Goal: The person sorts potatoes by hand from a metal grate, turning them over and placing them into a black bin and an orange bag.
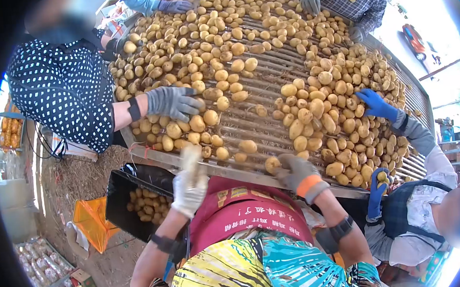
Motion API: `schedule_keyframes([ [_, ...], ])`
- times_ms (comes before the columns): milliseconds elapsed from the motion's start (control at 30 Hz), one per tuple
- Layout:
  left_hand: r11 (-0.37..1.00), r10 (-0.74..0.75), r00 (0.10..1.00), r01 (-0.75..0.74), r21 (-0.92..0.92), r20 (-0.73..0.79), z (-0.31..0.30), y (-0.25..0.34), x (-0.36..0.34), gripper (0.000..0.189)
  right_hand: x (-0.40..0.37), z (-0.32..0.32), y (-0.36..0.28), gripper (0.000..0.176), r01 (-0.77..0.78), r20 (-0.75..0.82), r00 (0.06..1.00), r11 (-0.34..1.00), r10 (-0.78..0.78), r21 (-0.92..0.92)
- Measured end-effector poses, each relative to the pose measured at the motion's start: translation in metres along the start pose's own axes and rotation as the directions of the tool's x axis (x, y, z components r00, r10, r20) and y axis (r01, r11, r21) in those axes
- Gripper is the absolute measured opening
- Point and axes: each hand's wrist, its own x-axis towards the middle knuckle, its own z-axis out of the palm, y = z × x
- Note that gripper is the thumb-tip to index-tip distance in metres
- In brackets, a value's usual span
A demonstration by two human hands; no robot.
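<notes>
Many potatoes (197,124) lie on a slatted metal sorting table (255,129) in front of me. My left hand (189,190), in a white glove, is raised over the near edge beside the black crate. Its fingers are smeared by motion, so I cannot make out whether they hold anything. At the near edge, my right hand (299,175), in a grey glove with an orange cuff, has its fingers closed against a potato (273,165). Below the left part of the table, a black crate (125,202) contains potatoes.
A co-worker's grey glove (174,102) touches potatoes at left. Another person's blue gloves (377,104) are at right, one holding potatoes. Gloved hands (311,2) of others work along the far side. An orange basket (93,220) stands left of the crate. The metal rim (216,170) runs before me.
</notes>
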Motion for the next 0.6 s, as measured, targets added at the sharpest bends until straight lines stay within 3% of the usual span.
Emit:
schedule_keyframes([
  [33,0.998,0.068,0.993,-0.068,0.002,0.098,0.016,0.011,0.018,0.054,0.011,0.006,0.0,0.044,0.046,0.021,0.999,0.994,-0.044,-0.097],
  [100,0.995,0.101,0.952,-0.091,-0.049,0.288,0.045,0.024,0.041,0.055,0.034,0.018,-0.004,0.046,0.102,0.073,0.993,0.987,-0.093,-0.123],
  [167,1.0,0.012,0.879,-0.016,0.003,0.477,0.069,0.026,0.049,0.058,0.048,0.022,0.004,0.05,0.157,0.131,0.982,0.977,-0.139,-0.142],
  [233,0.965,0.0,0.887,0.122,-0.234,0.462,0.095,0.014,0.043,0.053,0.057,0.019,0.018,0.052,0.152,0.212,0.961,0.98,-0.178,0.132],
  [267,0.585,-0.259,0.72,0.648,-0.488,0.644,0.089,0.033,0.046,0.056,0.055,0.012,0.024,0.056,0.011,0.255,0.962,0.952,-0.093,0.305],
  [300,0.588,-0.272,0.724,0.647,-0.486,0.634,0.078,0.048,0.054,0.056,0.051,0.008,0.018,0.056,0.023,0.262,0.959,0.951,-0.108,0.307],
  [333,0.275,-0.334,0.568,0.822,-0.498,0.752,0.067,0.062,0.062,0.058,0.041,0.002,0.008,0.058,0.049,0.202,0.967,0.891,-0.156,0.452],
  [367,-0.069,-0.325,0.394,0.897,-0.438,0.859,0.062,0.069,0.066,0.061,0.033,-0.003,-0.003,0.06,0.077,0.135,0.972,0.806,-0.191,0.586],
  [400,-0.239,-0.184,0.405,0.865,-0.441,0.895,0.071,0.052,0.06,0.064,0.029,-0.007,-0.012,0.059,0.2,0.101,0.944,0.792,-0.313,0.577],
  [433,-0.233,-0.193,0.408,0.864,-0.446,0.892,0.075,0.039,0.051,0.064,0.03,-0.011,-0.024,0.059,0.207,0.1,0.941,0.786,-0.322,0.582],
  [500,-0.293,-0.001,0.555,0.795,-0.531,0.832,0.061,0.053,0.06,0.07,0.03,-0.021,-0.045,0.059,0.241,0.177,0.887,0.755,-0.426,0.61],
  [567,-0.263,-0.014,0.577,0.786,-0.56,0.817,0.047,0.057,0.067,0.066,0.036,-0.033,-0.051,0.054,0.221,0.201,0.893,0.779,-0.404,0.586],
  [600,-0.276,-0.15,0.589,0.746,-0.606,0.794,0.042,0.053,0.061,0.064,0.044,-0.031,-0.044,0.051,0.253,0.13,0.932,0.863,-0.339,0.437],
])
